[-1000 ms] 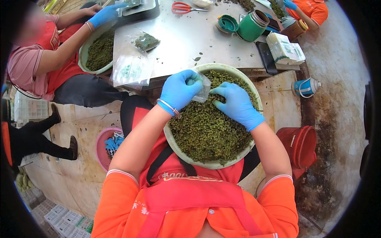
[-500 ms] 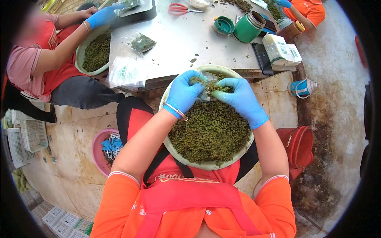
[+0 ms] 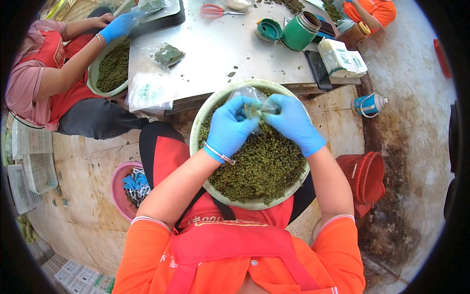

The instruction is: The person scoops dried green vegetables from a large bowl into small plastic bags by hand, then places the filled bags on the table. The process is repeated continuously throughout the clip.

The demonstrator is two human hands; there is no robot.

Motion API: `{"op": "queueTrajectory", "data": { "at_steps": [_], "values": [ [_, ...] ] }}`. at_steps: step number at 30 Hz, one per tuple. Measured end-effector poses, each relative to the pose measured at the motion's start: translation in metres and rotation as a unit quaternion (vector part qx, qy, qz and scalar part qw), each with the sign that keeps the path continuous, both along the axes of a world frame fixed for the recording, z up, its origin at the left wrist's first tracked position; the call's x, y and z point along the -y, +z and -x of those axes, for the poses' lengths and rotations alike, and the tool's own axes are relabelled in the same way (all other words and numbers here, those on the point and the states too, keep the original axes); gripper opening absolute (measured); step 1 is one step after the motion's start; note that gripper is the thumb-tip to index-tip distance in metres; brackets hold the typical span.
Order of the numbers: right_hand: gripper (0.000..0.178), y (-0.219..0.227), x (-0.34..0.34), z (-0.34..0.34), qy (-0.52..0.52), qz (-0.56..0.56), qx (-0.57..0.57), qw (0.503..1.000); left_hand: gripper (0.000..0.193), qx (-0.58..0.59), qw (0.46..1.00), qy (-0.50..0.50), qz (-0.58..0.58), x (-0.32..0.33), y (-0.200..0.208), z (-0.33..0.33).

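A wide pale-green basin (image 3: 197, 122) rests on my lap, heaped with small green peppercorns (image 3: 254, 169). Over its far half both my blue-gloved hands are closed, fingertips nearly meeting. My left hand (image 3: 231, 125) pinches a clear plastic bag (image 3: 249, 93), which stands up beyond the fingers. My right hand (image 3: 293, 123) has its thumb and fingers pinched at the bag's side, on what seem to be a few green peppercorns with stems; the fingers partly hide them.
A metal table (image 3: 205, 54) ahead holds a green jar (image 3: 300, 32), its lid (image 3: 269, 30), red scissors (image 3: 215, 11), a filled bag (image 3: 168, 55), flat bags (image 3: 149, 93) and a phone (image 3: 318, 69). Co-workers sit left and far right. Buckets (image 3: 362, 177) and a pink basin (image 3: 117, 186) flank me.
My hands have drawn closer together. The bag now rises higher past my fingertips, and the peppercorn clump seen between them is mostly hidden. The whole view has shifted slightly.
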State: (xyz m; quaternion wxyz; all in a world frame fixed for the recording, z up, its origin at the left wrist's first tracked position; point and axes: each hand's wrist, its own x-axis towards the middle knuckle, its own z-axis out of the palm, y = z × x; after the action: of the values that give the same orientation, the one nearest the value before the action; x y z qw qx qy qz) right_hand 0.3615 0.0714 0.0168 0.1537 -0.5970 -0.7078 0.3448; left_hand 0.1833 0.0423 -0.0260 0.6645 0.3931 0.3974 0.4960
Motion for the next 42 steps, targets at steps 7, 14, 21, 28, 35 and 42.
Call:
{"op": "queueTrajectory", "data": {
  "at_steps": [7,14,21,28,35,42],
  "values": [
    [0.036,0.015,0.01,0.006,-0.032,0.11,-0.282,0.953,0.02,-0.013,1.0,0.01,-0.007,-0.008,0.0,0.014],
    [0.062,0.014,0.005,-0.001,-0.002,0.122,-0.241,0.963,0.016,-0.027,0.999,0.023,0.009,-0.015,0.002,0.011],
    [0.075,-0.007,0.016,0.005,0.125,0.013,0.155,0.98,0.009,-0.145,0.989,0.038,-0.018,-0.033,0.015,0.029],
    [0.039,-0.028,0.004,-0.013,0.031,0.008,0.009,0.999,0.014,-0.27,0.963,-0.005,-0.013,-0.031,-0.013,0.019],
    [0.027,0.02,0.002,-0.026,-0.045,0.149,-0.29,0.944,0.007,-0.212,0.973,-0.023,-0.089,-0.023,-0.03,0.015],
    [0.036,0.004,0.004,-0.011,-0.025,0.046,-0.084,0.995,0.012,-0.11,0.993,0.023,-0.029,-0.015,-0.034,-0.006]
  ]
}}
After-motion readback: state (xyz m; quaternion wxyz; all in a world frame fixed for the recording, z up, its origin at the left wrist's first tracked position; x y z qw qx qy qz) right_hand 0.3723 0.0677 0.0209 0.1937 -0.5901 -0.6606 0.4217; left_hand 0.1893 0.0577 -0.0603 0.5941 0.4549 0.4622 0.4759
